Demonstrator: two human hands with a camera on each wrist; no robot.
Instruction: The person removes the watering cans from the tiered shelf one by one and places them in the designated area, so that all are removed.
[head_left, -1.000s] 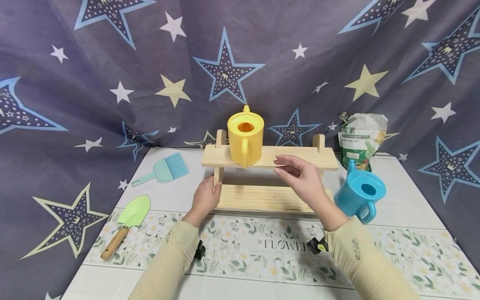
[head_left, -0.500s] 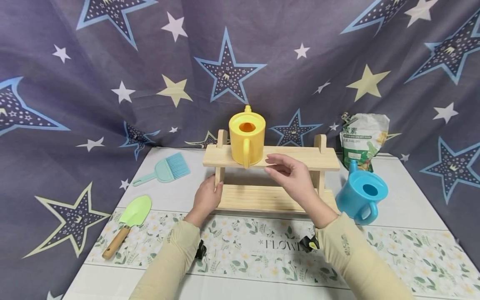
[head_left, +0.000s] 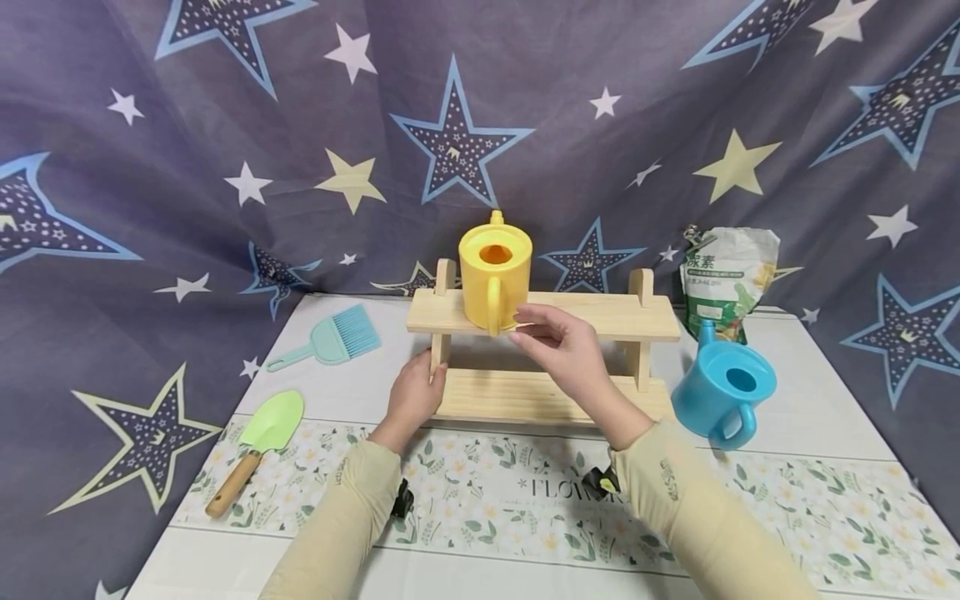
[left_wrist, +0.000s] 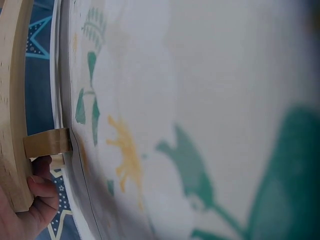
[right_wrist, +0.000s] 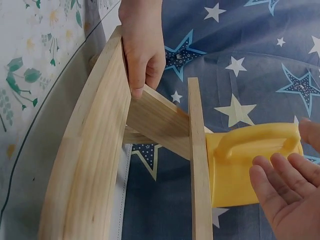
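Note:
A two-tier wooden shelf (head_left: 607, 315) stands at the middle of the table. My left hand (head_left: 415, 388) grips its left upright low down; in the left wrist view the fingers (left_wrist: 44, 197) curl round the wood. On the upper board, left of centre, sits a yellow watering can (head_left: 480, 287), upright, spout to the back and handle towards me. Close to the right of that handle is my right hand (head_left: 564, 346), thumb and fingers apart. In the right wrist view, its fingers (right_wrist: 285, 180) spread beside the can's handle (right_wrist: 260, 134) and hold nothing.
A blue watering can (head_left: 705, 387) stands right of the shelf, with a white-green bag (head_left: 720, 283) behind it. To the left lie a teal brush with dustpan (head_left: 330, 340) and a green trowel (head_left: 273, 421) with a wooden handle. A star-patterned curtain (head_left: 300, 125) hangs behind the table.
My right hand has moved left along the shelf front to the yellow can's handle. The left hand keeps its grip on the upright, and the cans have stayed where they were.

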